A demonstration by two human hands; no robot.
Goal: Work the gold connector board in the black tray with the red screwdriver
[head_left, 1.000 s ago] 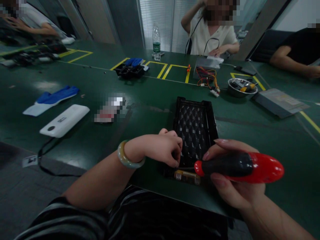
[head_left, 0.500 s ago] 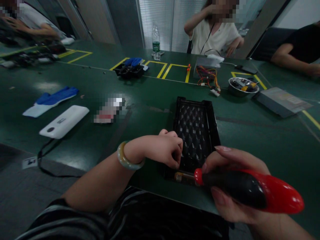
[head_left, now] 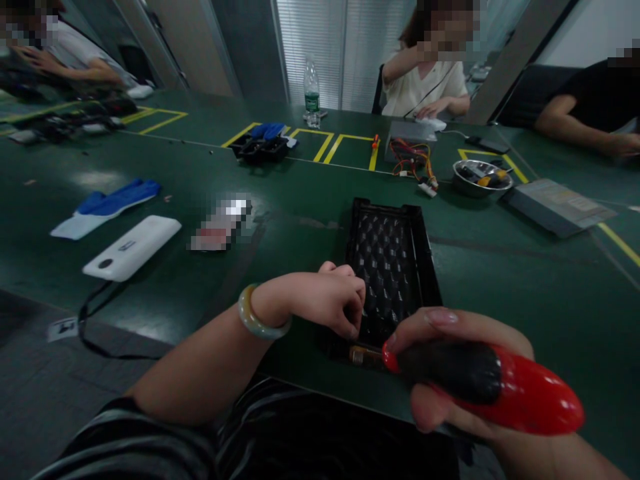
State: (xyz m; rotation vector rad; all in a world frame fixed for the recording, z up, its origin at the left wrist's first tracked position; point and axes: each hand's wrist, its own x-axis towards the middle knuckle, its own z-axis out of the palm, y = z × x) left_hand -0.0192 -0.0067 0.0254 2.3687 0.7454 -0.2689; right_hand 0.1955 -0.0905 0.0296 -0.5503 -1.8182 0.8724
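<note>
A black plastic casing [head_left: 387, 267] with a dimpled inner face lies on the green table in front of me. My left hand [head_left: 333, 297], a bangle on its wrist, is closed over the casing's left wall; its fingertips are partly hidden. My right hand [head_left: 465, 320] is wrapped round the red and black handle of a screwdriver [head_left: 530, 387], above the casing's near right corner. The red collar points left, and no shaft shows. Beside that collar, a small brownish strip with a metallic part [head_left: 361, 357] sits in the casing's near end.
To the left lie a white power bank [head_left: 133, 248] with a strap, a blue-and-white glove [head_left: 107, 208] and a blurred-out flat object [head_left: 220, 228]. Beyond are a bottle [head_left: 312, 97], a metal box with wires [head_left: 410, 143], a bowl of tools [head_left: 483, 179] and a grey panel [head_left: 557, 205]. Other people sit around the table.
My right hand and the screwdriver have shifted slightly left, and the collar covers more of the strip. My left hand stays put. The person opposite has brought a hand down nearer the table.
</note>
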